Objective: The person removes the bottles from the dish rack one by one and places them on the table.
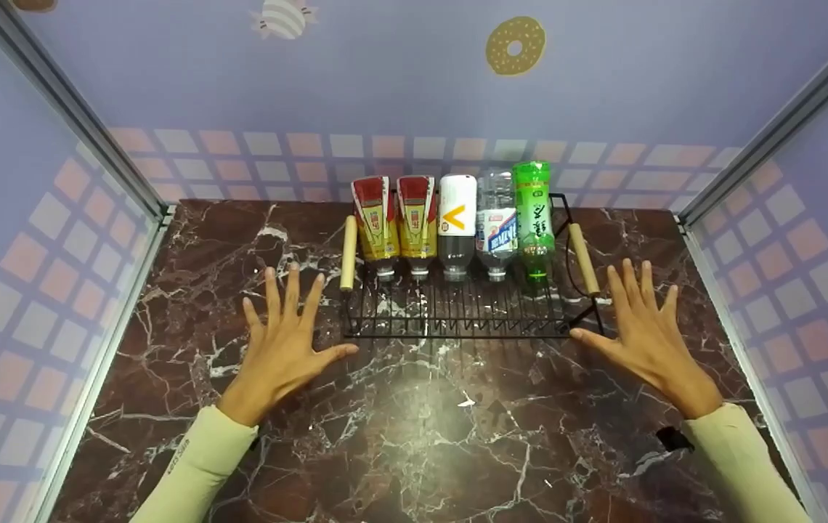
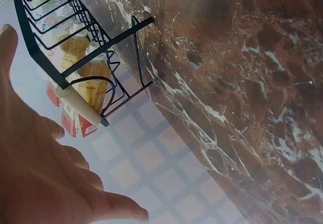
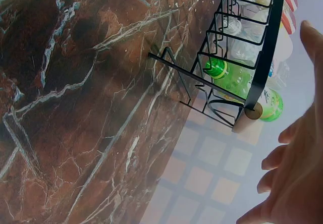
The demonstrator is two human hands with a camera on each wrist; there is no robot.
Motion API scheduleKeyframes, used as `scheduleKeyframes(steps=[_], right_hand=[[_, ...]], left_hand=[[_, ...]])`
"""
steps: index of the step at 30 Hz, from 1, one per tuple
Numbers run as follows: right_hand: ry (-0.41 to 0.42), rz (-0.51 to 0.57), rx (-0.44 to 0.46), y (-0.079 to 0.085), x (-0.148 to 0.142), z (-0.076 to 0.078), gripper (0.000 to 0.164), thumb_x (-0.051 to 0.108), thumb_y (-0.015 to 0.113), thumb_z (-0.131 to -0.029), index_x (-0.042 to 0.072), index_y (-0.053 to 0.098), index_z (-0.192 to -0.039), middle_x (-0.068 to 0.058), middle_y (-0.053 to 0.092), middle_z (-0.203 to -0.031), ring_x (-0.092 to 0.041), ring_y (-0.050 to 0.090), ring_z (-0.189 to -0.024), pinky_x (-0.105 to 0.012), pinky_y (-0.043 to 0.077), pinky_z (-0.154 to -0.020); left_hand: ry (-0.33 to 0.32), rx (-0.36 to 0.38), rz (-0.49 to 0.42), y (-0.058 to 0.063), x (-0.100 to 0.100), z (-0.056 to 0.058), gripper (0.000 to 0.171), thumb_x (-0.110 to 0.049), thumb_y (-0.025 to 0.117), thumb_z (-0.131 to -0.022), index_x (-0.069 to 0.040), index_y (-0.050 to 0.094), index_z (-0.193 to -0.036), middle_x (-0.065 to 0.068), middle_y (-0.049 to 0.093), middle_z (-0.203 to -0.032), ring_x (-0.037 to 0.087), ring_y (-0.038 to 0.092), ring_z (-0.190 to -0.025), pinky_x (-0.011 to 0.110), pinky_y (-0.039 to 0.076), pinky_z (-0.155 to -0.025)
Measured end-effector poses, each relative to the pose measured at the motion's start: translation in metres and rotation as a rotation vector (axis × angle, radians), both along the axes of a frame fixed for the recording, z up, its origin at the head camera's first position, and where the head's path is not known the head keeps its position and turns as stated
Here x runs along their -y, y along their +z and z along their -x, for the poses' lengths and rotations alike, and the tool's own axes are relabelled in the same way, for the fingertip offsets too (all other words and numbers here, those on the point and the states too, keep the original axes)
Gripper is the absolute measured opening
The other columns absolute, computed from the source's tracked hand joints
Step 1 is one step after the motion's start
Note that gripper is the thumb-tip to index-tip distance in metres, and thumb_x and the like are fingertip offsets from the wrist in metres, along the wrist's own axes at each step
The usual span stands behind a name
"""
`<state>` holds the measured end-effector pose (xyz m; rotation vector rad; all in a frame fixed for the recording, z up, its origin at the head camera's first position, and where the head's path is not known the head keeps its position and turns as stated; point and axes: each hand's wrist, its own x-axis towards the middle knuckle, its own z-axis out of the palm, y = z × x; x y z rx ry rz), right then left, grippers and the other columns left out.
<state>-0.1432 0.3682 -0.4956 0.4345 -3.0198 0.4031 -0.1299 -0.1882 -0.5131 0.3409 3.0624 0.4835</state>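
Note:
A black wire rack with two wooden handles stands on the marble-patterned table. In its back part, neck-down and leaning, are two red-and-yellow bottles, a bottle with a white label and orange mark, a clear bottle with a blue-and-white label and a green bottle. My left hand, fingers spread, is beside the rack's left side, its thumb near the front left corner. My right hand is spread likewise at the right side, thumb near the front right corner. Both hands hold nothing.
Purple panels with a checked pattern enclose the table at the back, left and right. A small white scrap lies in front of the rack. A small black item is beside the right sleeve.

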Motion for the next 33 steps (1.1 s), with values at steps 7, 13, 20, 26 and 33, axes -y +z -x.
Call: scheduleKeyframes(steps=[7, 13, 20, 26, 33], right_hand=[[0.000, 0.108, -0.063, 0.001, 0.003, 0.006, 0.108, 0.058, 0.073, -0.099, -0.003, 0.024, -0.172, -0.028, 0.011, -0.180, -0.050, 0.004, -0.167, -0.077, -0.005, -0.130], [0.002, 0.162, -0.123, 0.001, 0.006, 0.011, 0.099, 0.053, 0.076, -0.098, -0.004, 0.035, -0.168, -0.029, 0.021, -0.179, -0.050, 0.014, -0.166, -0.074, 0.008, -0.133], [-0.004, 0.205, -0.156, 0.001, 0.009, 0.015, 0.093, 0.047, 0.078, -0.097, -0.006, 0.042, -0.164, -0.028, 0.025, -0.178, -0.052, 0.022, -0.164, -0.078, 0.016, -0.130], [-0.010, 0.254, -0.152, 0.001, 0.013, 0.019, 0.090, 0.043, 0.079, -0.096, -0.006, 0.043, -0.163, -0.028, 0.027, -0.177, -0.056, 0.026, -0.161, -0.084, 0.020, -0.124], [-0.011, 0.305, -0.168, 0.001, 0.020, 0.028, 0.090, 0.039, 0.081, -0.097, -0.005, 0.042, -0.164, -0.029, 0.031, -0.175, -0.057, 0.031, -0.158, -0.083, 0.024, -0.124]], left_hand=[[-0.023, -0.037, -0.078, -0.003, 0.000, 0.001, 0.122, -0.082, 0.067, -0.093, -0.018, 0.008, -0.179, 0.013, -0.018, -0.183, 0.047, -0.017, -0.166, 0.075, -0.011, -0.128], [-0.029, -0.051, -0.152, -0.005, -0.001, 0.006, 0.122, -0.076, 0.072, -0.093, -0.012, 0.013, -0.178, 0.016, -0.010, -0.183, 0.045, -0.014, -0.167, 0.074, -0.005, -0.130], [-0.043, -0.061, -0.202, -0.007, -0.003, 0.011, 0.121, -0.072, 0.075, -0.093, -0.007, 0.017, -0.176, 0.018, -0.005, -0.183, 0.046, -0.008, -0.167, 0.073, 0.000, -0.131], [-0.052, -0.077, -0.270, -0.010, -0.006, 0.014, 0.117, -0.067, 0.078, -0.094, -0.004, 0.022, -0.175, 0.017, 0.005, -0.183, 0.043, 0.002, -0.169, 0.071, 0.006, -0.133], [-0.063, -0.059, -0.344, -0.016, -0.008, 0.017, 0.118, -0.062, 0.083, -0.092, -0.003, 0.022, -0.175, 0.018, 0.009, -0.183, 0.040, 0.008, -0.169, 0.068, 0.009, -0.134]])
